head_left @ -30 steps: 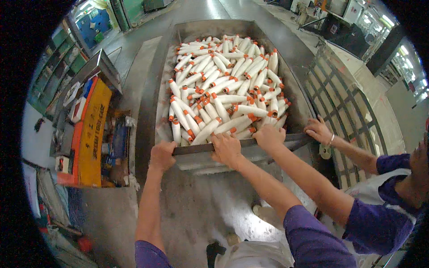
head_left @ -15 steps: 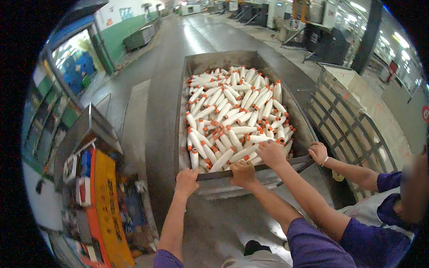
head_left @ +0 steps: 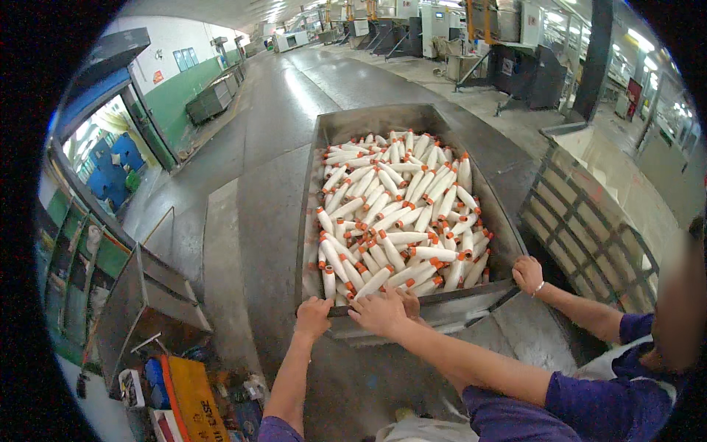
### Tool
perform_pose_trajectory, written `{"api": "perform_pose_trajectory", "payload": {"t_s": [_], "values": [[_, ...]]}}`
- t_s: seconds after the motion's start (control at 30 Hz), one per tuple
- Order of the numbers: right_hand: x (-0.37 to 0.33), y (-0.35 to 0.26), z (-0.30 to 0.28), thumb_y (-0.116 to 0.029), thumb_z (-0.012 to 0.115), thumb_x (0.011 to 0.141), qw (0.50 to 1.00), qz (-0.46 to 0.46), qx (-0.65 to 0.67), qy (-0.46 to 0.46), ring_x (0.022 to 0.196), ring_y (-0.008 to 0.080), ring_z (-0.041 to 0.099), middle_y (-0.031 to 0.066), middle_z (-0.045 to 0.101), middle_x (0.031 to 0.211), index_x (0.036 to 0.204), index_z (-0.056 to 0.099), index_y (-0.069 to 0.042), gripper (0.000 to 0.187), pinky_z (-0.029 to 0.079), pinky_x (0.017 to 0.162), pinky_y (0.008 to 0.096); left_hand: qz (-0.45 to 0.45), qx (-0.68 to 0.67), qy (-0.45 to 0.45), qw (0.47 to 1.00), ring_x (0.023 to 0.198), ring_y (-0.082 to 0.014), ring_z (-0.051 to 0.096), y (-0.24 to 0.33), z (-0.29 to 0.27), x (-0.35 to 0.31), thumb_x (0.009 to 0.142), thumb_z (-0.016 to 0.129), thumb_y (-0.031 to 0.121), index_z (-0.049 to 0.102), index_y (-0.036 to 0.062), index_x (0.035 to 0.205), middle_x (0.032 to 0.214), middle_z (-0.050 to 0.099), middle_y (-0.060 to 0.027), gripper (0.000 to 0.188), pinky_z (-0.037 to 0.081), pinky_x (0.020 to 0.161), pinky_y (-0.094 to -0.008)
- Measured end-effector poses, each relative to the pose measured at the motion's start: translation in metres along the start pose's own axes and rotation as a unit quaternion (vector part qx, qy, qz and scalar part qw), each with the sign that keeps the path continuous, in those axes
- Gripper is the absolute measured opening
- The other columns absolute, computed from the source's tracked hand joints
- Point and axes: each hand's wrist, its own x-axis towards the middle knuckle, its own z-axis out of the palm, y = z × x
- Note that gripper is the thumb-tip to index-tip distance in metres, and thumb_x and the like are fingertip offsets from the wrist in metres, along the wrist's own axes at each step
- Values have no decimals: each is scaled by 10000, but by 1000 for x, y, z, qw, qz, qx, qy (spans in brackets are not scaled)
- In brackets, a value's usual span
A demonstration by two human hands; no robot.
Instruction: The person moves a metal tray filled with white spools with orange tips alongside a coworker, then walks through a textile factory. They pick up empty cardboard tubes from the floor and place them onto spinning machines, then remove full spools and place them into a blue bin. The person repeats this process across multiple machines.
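Observation:
A metal cart (head_left: 434, 300) stands before me, heaped with white yarn bobbins (head_left: 398, 206) that have orange ends. My left hand (head_left: 314, 317) is closed round the near rim at its left corner. Further right on the same rim is my right hand (head_left: 411, 303), fingers curled over the edge, mostly covered by a co-worker's forearm. The co-worker's one hand (head_left: 377, 313) lies on the rim between my two hands. Their other hand (head_left: 527, 275), with a bracelet at the wrist, grips the cart's near right corner.
At the right stands a pale bin (head_left: 589, 221) with dark crossed straps, close to the cart. Lower left is another metal cart (head_left: 147, 295) beside an orange box (head_left: 195, 398) and assorted supplies. A smooth floor lane (head_left: 294, 88) runs ahead, with machines (head_left: 519, 74) along its right.
The co-worker's one hand has moved left and nearer, from over the bobbins across my right hand. The cart sits slightly lower in view. My hands stay on its rim.

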Motion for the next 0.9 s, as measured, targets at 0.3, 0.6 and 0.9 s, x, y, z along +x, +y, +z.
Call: {"api": "perform_pose_trajectory", "payload": {"t_s": [0.3, 0.6, 0.9], "values": [[13, -12, 9, -407, 333, 937, 995, 59, -70, 42, 882, 215, 619, 36, 621, 1041, 1228, 516, -258, 374, 269, 917, 621, 24, -51, 57, 997, 739, -255, 576, -27, 8, 5, 624, 685, 93, 562, 114, 795, 696, 574, -51, 212, 462, 651, -397], [15, -32, -2, -289, 408, 897, 982, 125, -141, 32, 908, 178, 596, -1, 602, 994, 1071, 594, -186, 275, 423, 872, 419, 45, -83, 37, 995, 820, -249, 604, -24, 6, 5, 622, 736, 126, 575, 122, 944, 781, 604, -69, 360, 481, 710, -387], [50, -52, 21, -183, 450, 872, 983, 29, -59, 173, 890, 213, 599, 39, 618, 953, 1091, 584, -87, 274, 454, 847, 419, 60, -96, 47, 992, 848, -259, 586, -40, 8, 5, 598, 747, 131, 571, 111, 932, 800, 606, -73, 378, 466, 725, -399]]}}
